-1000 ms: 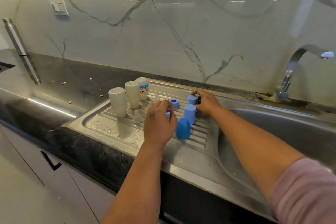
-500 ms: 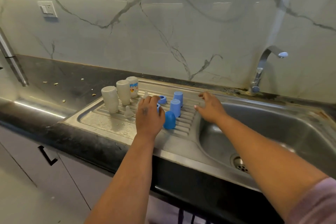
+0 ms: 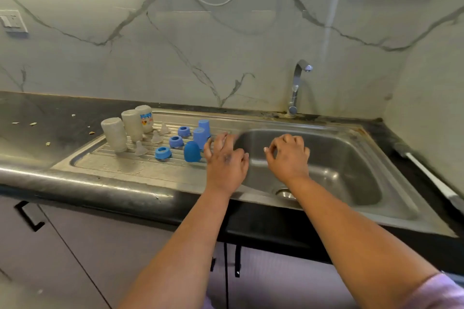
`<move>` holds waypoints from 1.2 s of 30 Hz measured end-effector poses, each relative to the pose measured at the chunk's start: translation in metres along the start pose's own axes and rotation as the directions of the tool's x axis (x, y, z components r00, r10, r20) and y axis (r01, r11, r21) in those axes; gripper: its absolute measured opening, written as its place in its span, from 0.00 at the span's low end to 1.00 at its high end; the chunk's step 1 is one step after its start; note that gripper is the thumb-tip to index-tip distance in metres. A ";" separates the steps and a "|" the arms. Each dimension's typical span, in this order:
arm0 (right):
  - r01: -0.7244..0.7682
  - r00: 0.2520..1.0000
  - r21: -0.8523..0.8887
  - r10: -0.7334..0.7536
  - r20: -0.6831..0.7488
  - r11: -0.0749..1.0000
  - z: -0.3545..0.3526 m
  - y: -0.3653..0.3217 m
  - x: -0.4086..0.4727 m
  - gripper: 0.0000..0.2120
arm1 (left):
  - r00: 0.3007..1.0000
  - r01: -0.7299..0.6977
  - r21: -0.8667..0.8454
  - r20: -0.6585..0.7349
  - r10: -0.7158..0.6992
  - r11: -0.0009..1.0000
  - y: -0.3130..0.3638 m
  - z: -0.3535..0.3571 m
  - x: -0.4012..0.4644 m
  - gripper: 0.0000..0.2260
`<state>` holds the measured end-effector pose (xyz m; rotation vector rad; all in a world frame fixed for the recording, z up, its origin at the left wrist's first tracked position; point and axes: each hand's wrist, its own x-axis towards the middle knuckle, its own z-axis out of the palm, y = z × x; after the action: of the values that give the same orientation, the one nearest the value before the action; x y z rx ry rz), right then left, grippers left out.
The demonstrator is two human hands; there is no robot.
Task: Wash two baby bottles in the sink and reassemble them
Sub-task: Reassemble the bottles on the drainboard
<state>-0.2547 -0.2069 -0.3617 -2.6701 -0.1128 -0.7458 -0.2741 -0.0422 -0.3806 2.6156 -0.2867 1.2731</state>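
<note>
1. Head view, the parts: three bottles (image 3: 114, 134) stood upside down at the far left of the draining board (image 3: 120, 165), well apart from the sink bowl (image 3: 334, 158). Three clear teats (image 3: 141, 148) sat on the ridges just beside them. To their right lay three blue rings (image 3: 163, 153) and three blue caps (image 3: 192, 151).
2. Head view, the hands: the left hand (image 3: 226, 158) hovered at the board's right edge, near the closest cap, fingers spread and relaxed, holding nothing. The right hand (image 3: 288, 155) hung over the bowl, fingers loosely curled, also empty. The tap (image 3: 297, 88) showed no running water.
3. Step in hand: the parts seemed laid out apart, either drying or waiting to be washed; which one I could not tell.
4. Next move: most likely taking one bottle, with its matching teat, ring and cap, without toppling the neighbours.
</note>
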 end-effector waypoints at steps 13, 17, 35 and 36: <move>-0.114 0.985 -0.087 0.124 0.118 0.990 -0.042 0.090 -0.008 0.10 | 0.979 0.021 -0.102 0.205 0.001 0.995 0.058 0.021 0.005 0.14; -0.170 0.978 0.001 0.169 0.123 0.985 -0.034 0.087 -0.016 0.31 | 0.896 0.041 0.005 0.441 -0.039 0.999 0.063 0.023 0.008 0.43; -0.040 0.988 0.207 0.007 0.157 0.978 0.046 0.031 0.076 0.23 | 0.979 0.145 -0.163 0.166 -0.117 0.976 0.005 0.052 0.064 0.22; -0.033 0.987 0.215 -0.002 0.159 0.976 0.052 0.029 0.082 0.23 | 0.980 0.138 -0.145 0.161 -0.114 0.980 0.000 0.053 0.070 0.21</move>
<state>-0.1541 -0.2166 -0.3699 -2.5138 -0.2022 -0.4850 -0.1922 -0.0627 -0.3574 2.5551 -0.2304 0.9719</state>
